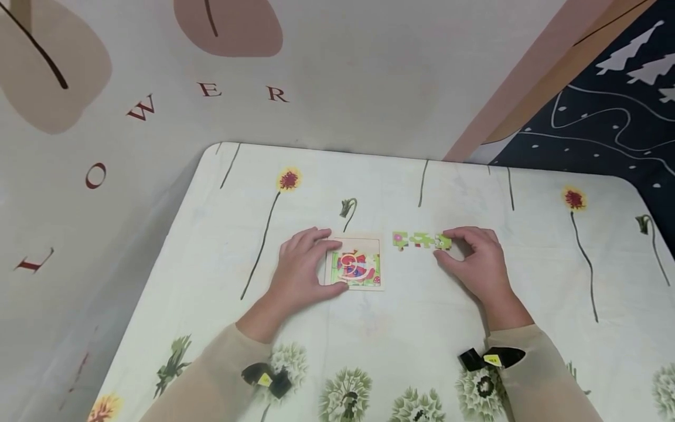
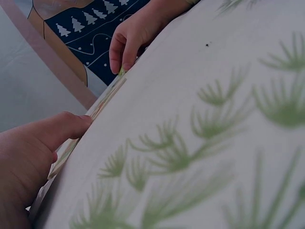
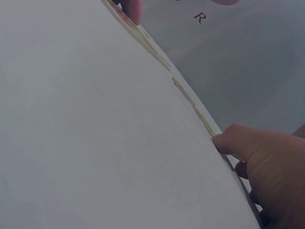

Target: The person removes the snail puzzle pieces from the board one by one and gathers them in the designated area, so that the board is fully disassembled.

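A small square jigsaw puzzle board (image 1: 355, 290) lies flat on the table, its lower part filled with a colourful picture of red, pink, purple and green. My left hand (image 1: 302, 266) holds the board from the left, thumb at the near edge and index finger at the upper left. To the right of the board runs a row of loose green puzzle pieces (image 1: 420, 240). At the row's right end, my right hand (image 1: 477, 264) pinches a green puzzle piece (image 1: 442, 241) between thumb and index finger. In the right wrist view the right thumb (image 3: 228, 139) presses at the row's edge.
The white tablecloth (image 1: 401, 328) has printed flowers and stems. Behind the table's far edge stands a pale wall covering (image 1: 369, 88) with large letters, and a dark blue panel (image 1: 596, 129) with white trees is at the right. Each sleeve carries a black strap.
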A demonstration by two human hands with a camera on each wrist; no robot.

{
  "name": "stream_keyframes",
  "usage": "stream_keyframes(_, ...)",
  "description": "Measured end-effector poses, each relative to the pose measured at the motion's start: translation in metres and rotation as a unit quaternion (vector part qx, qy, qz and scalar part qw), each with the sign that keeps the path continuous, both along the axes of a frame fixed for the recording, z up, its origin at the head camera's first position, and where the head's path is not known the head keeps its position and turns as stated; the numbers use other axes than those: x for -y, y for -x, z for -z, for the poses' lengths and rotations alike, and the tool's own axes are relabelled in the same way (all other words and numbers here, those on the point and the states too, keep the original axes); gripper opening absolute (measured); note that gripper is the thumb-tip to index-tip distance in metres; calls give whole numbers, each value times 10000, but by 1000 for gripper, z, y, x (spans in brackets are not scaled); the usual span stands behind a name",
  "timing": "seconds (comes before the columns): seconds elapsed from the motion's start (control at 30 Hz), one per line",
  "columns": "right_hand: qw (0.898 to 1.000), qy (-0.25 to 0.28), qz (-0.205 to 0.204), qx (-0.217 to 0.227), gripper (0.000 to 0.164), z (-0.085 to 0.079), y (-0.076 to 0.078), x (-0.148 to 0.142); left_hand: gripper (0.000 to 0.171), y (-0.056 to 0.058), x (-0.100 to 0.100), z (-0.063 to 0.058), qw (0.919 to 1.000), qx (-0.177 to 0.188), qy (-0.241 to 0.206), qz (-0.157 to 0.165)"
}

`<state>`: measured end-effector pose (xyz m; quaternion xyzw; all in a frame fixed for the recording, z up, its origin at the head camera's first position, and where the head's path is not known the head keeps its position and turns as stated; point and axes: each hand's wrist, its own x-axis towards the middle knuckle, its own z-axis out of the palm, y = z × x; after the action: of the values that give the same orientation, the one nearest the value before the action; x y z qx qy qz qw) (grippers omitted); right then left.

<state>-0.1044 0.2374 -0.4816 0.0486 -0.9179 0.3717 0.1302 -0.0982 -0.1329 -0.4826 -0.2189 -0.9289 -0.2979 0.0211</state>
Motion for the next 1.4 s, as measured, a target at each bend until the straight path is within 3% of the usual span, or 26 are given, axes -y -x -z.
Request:
stream_keyframes(0.4, 9999, -102, -45, -35, 38, -2, 1, -3, 79, 2, -2, -3, 10000, -85, 27, 35)
stream_keyframes(0.63, 9990, 50, 307, 331, 54, -2, 2, 1, 82, 3, -2, -1, 9997, -149, 86, 153)
stream_keyframes(0.77, 9994, 130, 334, 7, 48, -1, 5, 8, 88, 2, 1, -1, 9997, -145, 172, 121)
stream_keyframes(0.97, 9967, -44, 84, -807, 35, 1, 6, 20, 97, 0, 2, -2, 9998, -81, 187, 72)
stream_keyframes(1.13, 9942, -290, -172, -1020, 26, -2, 0, 47, 103, 1, 0, -2, 9996, -14, 270, 91)
stream_keyframes(1.4, 9816, -773, -1097, -1355, 19, 0, -8, 106, 103, 0, 1, -2, 9995, -86, 299, 91)
